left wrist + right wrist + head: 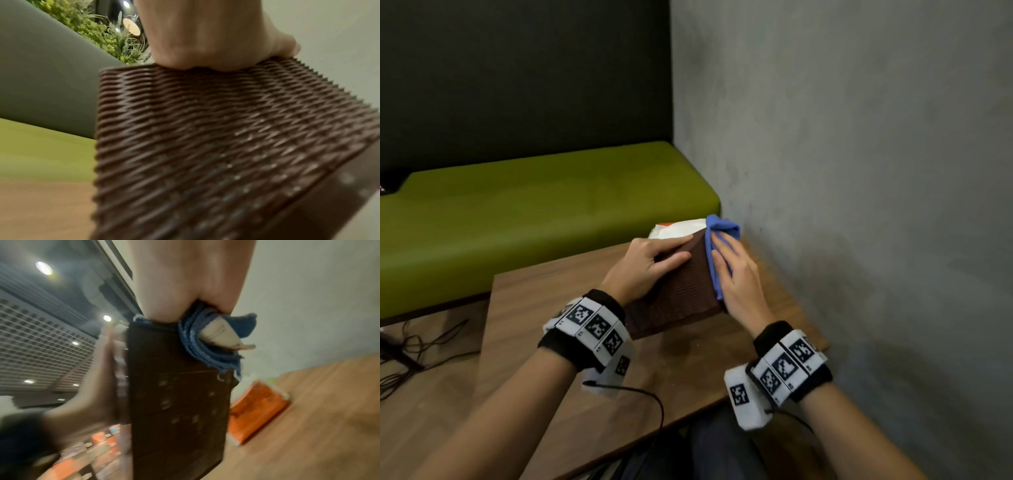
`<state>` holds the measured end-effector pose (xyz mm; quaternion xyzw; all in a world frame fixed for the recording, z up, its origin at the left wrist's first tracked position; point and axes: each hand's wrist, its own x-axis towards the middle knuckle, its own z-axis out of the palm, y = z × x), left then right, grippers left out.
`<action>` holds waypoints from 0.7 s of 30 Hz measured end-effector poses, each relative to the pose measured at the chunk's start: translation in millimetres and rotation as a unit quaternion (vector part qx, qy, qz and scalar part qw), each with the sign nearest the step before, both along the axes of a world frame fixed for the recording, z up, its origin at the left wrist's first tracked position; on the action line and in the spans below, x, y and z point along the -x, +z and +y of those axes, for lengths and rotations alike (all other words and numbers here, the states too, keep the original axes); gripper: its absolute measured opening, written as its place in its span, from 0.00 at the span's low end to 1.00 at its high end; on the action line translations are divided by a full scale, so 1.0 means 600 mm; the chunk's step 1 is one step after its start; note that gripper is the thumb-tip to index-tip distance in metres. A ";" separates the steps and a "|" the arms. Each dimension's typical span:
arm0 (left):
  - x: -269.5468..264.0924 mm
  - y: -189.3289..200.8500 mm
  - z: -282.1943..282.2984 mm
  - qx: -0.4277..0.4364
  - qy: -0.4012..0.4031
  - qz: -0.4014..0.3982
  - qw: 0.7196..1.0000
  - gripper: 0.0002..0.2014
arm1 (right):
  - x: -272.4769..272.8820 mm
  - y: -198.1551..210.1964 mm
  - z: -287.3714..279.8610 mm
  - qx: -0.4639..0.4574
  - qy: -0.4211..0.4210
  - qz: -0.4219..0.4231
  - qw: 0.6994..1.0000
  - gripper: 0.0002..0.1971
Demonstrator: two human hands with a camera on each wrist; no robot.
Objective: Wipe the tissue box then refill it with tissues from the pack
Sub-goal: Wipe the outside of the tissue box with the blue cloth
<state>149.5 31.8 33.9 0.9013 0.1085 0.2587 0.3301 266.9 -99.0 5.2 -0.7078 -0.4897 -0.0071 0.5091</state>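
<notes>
**Wiping the brown box**

A wooden table (544, 329) stood in a corner, by a grey wall (859, 171) and a green bench (534, 205). The brown tissue box (681, 291) was tipped up on the table. The left hand (650, 265) held the box near its top, with fingers and thumb curled over its woven side. The right hand (736, 274) lay flat, fingers straight, and pressed a blue cloth (717, 240) on the box's right side. The tissue pack (255, 412), orange and white, lay on the table just behind the box.

To wipe well, the left hand should probably keep the box steady while the cloth rubs along the bumpy weave, then turn it to do each side.

The box's opening could not be seen. The box hid most of the pack in the head view. Both wrist views were blurry.
</notes>
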 end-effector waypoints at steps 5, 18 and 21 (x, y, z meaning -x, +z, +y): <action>0.001 0.000 0.009 0.022 0.008 0.002 1.000 0.31 | 0.026 -0.004 -0.007 -0.025 0.036 -0.019 0.999 0.21; -0.019 0.015 -0.016 0.062 0.004 0.092 0.994 0.25 | -0.022 -0.033 -0.008 0.010 -0.035 0.047 0.998 0.17; -0.030 0.031 -0.021 0.103 0.006 0.163 0.981 0.23 | -0.002 -0.035 -0.020 -0.013 -0.079 0.025 0.997 0.17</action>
